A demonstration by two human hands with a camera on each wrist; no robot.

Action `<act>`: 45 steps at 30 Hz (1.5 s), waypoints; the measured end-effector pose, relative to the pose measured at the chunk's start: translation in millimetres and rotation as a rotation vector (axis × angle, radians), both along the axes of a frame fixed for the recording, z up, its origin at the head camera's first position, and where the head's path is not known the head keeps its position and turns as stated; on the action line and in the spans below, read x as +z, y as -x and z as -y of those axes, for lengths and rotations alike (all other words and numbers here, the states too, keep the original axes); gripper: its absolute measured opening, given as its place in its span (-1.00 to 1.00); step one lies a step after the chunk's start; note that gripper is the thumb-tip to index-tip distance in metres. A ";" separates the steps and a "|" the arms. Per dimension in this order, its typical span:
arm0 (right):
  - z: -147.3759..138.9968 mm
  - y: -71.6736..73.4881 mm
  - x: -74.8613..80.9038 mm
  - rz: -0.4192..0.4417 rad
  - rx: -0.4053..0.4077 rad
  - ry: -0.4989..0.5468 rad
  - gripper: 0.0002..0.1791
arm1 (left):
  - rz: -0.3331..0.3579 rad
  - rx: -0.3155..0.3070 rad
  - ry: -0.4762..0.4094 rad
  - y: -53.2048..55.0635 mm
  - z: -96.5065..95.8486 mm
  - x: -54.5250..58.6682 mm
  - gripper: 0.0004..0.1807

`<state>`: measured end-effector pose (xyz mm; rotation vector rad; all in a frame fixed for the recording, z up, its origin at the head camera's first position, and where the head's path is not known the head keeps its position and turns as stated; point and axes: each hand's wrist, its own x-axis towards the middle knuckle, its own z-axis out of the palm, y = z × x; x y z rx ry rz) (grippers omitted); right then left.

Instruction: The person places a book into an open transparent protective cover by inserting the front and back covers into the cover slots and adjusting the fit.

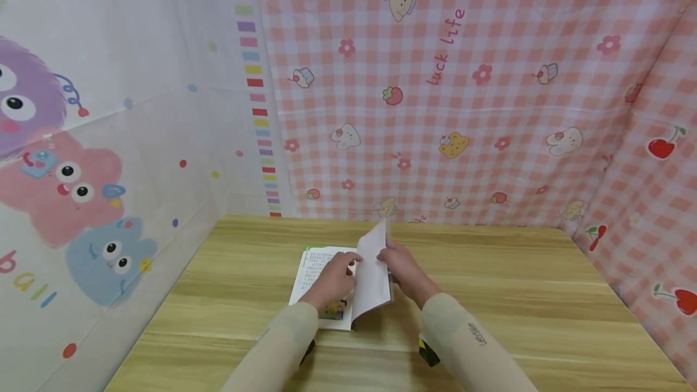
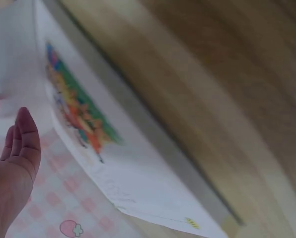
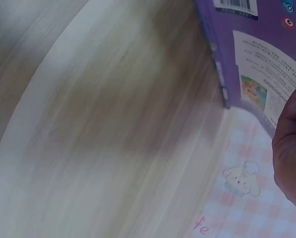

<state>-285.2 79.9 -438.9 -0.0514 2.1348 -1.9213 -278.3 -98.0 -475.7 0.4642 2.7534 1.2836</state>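
Observation:
An open book (image 1: 305,280) lies on the wooden table, its left page flat with printed text and a colour picture (image 2: 78,104). The right-hand part stands raised, showing a blank white page (image 1: 373,274). My right hand (image 1: 405,268) grips the outer edge of this raised part, thumb on the white page and fingers behind. Its purple back cover (image 3: 262,27) shows in the right wrist view. My left hand (image 1: 334,277) is over the left page, fingertips right at the white page near the fold. In the left wrist view its fingers (image 2: 26,131) are loosely bent, with thumb and fingers apart.
The wood-grain table (image 1: 517,295) extends around the book. A pink checked cloth (image 1: 435,107) hangs behind it, and a white cartoon-print cloth (image 1: 158,107) hangs on the left. Dark and yellow bands (image 1: 428,352) show under my wrists.

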 end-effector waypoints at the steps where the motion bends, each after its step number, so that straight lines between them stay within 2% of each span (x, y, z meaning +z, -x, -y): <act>1: 2.1 -0.4 0.4 -0.011 0.002 0.005 -0.35 | -0.012 0.005 -0.035 0.9 0.2 1.3 -0.59; 4: 8.8 -1.6 0.8 -0.037 0.007 0.024 -0.30 | -0.052 0.012 -0.131 1.5 -0.2 8.6 -0.68; 6: 13.1 -2.5 1.6 -0.053 0.014 0.026 -0.28 | -0.040 0.015 -0.204 0.7 -1.2 15.8 -0.74; 8: 16.8 -3.4 2.1 -0.072 0.021 0.023 -0.27 | -0.015 0.021 -0.271 -0.8 -2.6 22.7 -0.76; 12: 21.4 -6.2 2.9 -0.118 0.034 0.000 -0.28 | 0.082 0.047 -0.403 -2.4 -3.8 29.0 -0.63; 15: 24.1 -9.1 4.9 -0.140 0.036 -0.018 -0.29 | 0.119 0.069 -0.433 -2.7 -3.2 30.4 -0.54; 21: 30.6 -11.8 7.0 -0.197 0.064 -0.087 -0.39 | 0.164 0.097 -0.404 -3.8 -3.8 37.0 -0.38; 26: 32.5 -15.0 7.5 -0.228 0.125 -0.043 -0.57 | 0.192 0.114 -0.368 -1.6 -3.1 43.7 -0.17; 28: 31.7 -16.1 7.5 -0.220 0.139 -0.003 -0.47 | 0.184 0.108 -0.342 0.0 -2.0 45.7 -0.22; 30: 30.6 -16.4 6.7 -0.208 0.144 0.024 -0.38 | 0.167 0.113 -0.319 1.9 -0.4 46.9 -0.36; 34: 28.3 -17.5 2.4 -0.195 0.177 0.033 -0.40 | 0.156 0.162 -0.285 4.8 3.8 48.4 -0.60; 37: 28.4 -17.5 -3.9 -0.186 0.206 -0.016 -0.42 | 0.158 0.190 -0.270 6.4 8.6 50.2 -0.62; 41: 29.7 -19.0 -15.1 -0.163 0.214 -0.104 -0.43 | 0.169 0.177 -0.260 7.6 17.3 52.2 -0.61; 43: 29.5 -21.1 -20.7 -0.174 0.226 -0.159 -0.42 | 0.171 0.165 -0.253 7.7 22.4 52.2 -0.58; 45: 28.9 -23.1 -26.6 -0.221 0.263 -0.233 -0.41 | 0.173 0.161 -0.254 8.6 27.4 50.7 -0.57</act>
